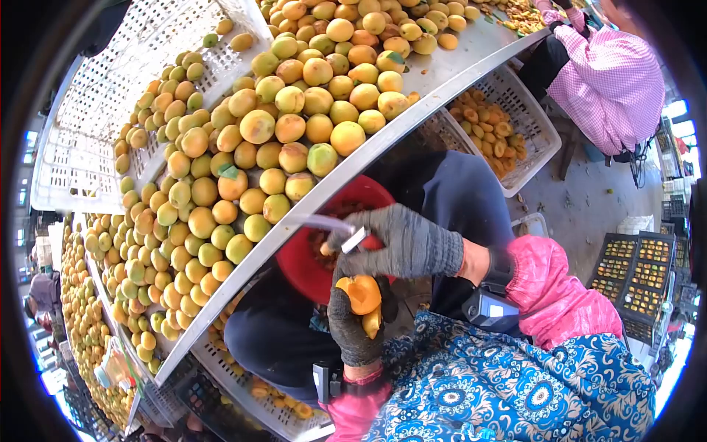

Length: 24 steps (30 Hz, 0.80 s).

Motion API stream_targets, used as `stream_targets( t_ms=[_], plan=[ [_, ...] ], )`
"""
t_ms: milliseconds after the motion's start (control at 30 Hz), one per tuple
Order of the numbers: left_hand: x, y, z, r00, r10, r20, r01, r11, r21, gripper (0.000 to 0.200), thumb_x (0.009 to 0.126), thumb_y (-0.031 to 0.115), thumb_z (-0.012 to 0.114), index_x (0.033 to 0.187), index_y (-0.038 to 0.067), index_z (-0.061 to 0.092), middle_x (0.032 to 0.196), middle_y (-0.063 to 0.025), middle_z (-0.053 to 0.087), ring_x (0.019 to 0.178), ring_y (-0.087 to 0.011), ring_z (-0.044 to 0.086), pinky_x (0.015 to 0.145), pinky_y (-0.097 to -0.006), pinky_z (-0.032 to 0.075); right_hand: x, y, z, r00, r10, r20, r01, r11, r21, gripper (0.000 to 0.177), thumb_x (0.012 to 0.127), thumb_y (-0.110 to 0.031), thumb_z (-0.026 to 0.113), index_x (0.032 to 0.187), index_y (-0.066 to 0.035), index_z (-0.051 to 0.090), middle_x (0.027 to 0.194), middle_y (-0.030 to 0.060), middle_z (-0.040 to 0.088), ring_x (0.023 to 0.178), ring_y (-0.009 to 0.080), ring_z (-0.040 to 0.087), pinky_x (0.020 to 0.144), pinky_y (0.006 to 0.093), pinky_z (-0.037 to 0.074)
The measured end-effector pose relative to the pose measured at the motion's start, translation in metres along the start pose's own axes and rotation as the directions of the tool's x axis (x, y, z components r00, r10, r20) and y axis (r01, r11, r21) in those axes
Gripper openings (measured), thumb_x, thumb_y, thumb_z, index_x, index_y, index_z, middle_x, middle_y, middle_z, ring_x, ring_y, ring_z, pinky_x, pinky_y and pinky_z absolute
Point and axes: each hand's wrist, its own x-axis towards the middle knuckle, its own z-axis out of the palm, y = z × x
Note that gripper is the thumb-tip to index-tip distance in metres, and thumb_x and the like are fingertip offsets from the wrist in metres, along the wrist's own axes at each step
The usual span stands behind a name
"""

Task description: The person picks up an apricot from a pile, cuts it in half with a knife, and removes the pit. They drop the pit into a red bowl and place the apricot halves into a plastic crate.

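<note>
My left hand (352,331), in a dark grey knit glove, is closed around a cut apricot (361,293). The apricot's orange flesh and a hollow where the stone sits face up, and another piece shows lower between the fingers. Just above, my right hand (409,241), also gloved, grips a small knife (355,239). Its blade points left and is smeared by motion. A red basin (298,269) rests between my knees below both hands, with dark bits inside that I cannot make out clearly.
A metal-edged table (294,208) heaped with whole apricots (258,127) runs diagonally ahead. On it lies a tipped white crate (88,140). Crates with apricot halves (490,136) stand below the edge. A co-worker in a checked pink top (607,81) sits at upper right. Black trays (633,283) stand right.
</note>
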Motion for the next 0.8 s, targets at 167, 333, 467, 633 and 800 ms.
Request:
stream_targets(
  t_ms=[167, 333, 467, 633, 800],
  plan=[
    [-0.005, 0.006, 0.002, 0.987, 0.141, 0.079, -0.16, 0.929, 0.334, 0.064, 0.096, 0.04, 0.041, 0.142, -0.003, 0.031, 0.13, -0.0147, 0.051, 0.121, -0.022, 0.049, 0.102, -0.0322, 0.037, -0.015, 0.009, 0.009, 0.979, -0.181, 0.091, 0.201, 0.925, -0.322, 0.034, 0.079, -0.028, 0.071, 0.105, -0.007, 0.064, 0.085, 0.0139, 0.067, 0.08, 0.0314, 0.066, 0.07, 0.036, 0.051],
    [-0.019, 0.027, 0.011, 0.966, 0.244, 0.088, -0.234, 0.672, 0.703, 0.052, 0.098, 0.03, 0.044, 0.137, -0.004, 0.04, 0.114, -0.0106, 0.06, 0.099, -0.0139, 0.056, 0.089, -0.0269, 0.043, -0.015, -0.006, 0.018, 0.971, -0.156, 0.183, 0.213, 0.912, -0.351, 0.03, 0.079, -0.024, 0.066, 0.102, -0.005, 0.064, 0.084, 0.0192, 0.065, 0.08, 0.0351, 0.065, 0.072, 0.0401, 0.051],
    [-0.039, 0.051, 0.02, 0.991, 0.132, -0.016, -0.108, 0.871, 0.479, 0.052, 0.098, 0.033, 0.044, 0.134, -0.004, 0.043, 0.11, -0.0093, 0.06, 0.095, -0.0139, 0.057, 0.086, -0.0264, 0.044, -0.015, -0.015, 0.032, 0.981, -0.126, 0.148, 0.14, 0.986, -0.087, 0.026, 0.079, -0.02, 0.068, 0.097, -0.001, 0.064, 0.084, 0.0185, 0.066, 0.081, 0.0299, 0.067, 0.072, 0.0355, 0.051],
    [-0.064, 0.093, 0.004, 0.934, 0.353, -0.062, -0.279, 0.825, 0.492, 0.052, 0.096, 0.04, 0.046, 0.122, -0.005, 0.051, 0.096, -0.0086, 0.061, 0.081, -0.0146, 0.057, 0.071, -0.0246, 0.046, -0.018, -0.042, 0.052, 0.956, -0.185, 0.226, 0.194, 0.981, -0.015, 0.022, 0.082, -0.019, 0.067, 0.095, -0.001, 0.064, 0.082, 0.0156, 0.066, 0.078, 0.0272, 0.067, 0.071, 0.0346, 0.051],
    [-0.114, 0.153, -0.032, 0.753, 0.636, -0.17, -0.43, 0.67, 0.605, 0.052, 0.095, 0.046, 0.045, 0.12, 0.001, 0.054, 0.083, -0.0047, 0.057, 0.07, -0.0134, 0.056, 0.063, -0.0238, 0.046, -0.027, -0.046, 0.053, 0.968, -0.247, -0.041, 0.251, 0.962, 0.11, 0.021, 0.08, -0.015, 0.072, 0.095, -0.002, 0.063, 0.081, 0.0128, 0.065, 0.078, 0.0221, 0.065, 0.071, 0.0327, 0.05]
  ],
)
